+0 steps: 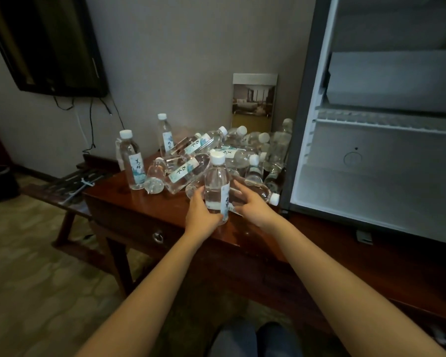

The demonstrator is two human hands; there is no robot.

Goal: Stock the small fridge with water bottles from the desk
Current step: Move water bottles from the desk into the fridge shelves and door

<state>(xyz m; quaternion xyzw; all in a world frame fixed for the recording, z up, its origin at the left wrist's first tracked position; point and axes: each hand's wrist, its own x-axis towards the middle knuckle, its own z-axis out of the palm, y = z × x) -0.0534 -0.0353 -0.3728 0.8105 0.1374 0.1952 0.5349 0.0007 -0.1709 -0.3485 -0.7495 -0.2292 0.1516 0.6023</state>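
From the head view, your left hand (204, 211) wraps an upright water bottle (216, 186) at the surface (139, 204) edge; your right hand (250, 202) clasps a lying bottle (262, 193). The fridge (371, 163) stands open, no bottles visible inside; the whole pile (216, 150) remains.

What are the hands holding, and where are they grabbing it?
Both hands hold one upright clear plastic water bottle with a white cap by its lower body: left hand on one side, right hand on the other.
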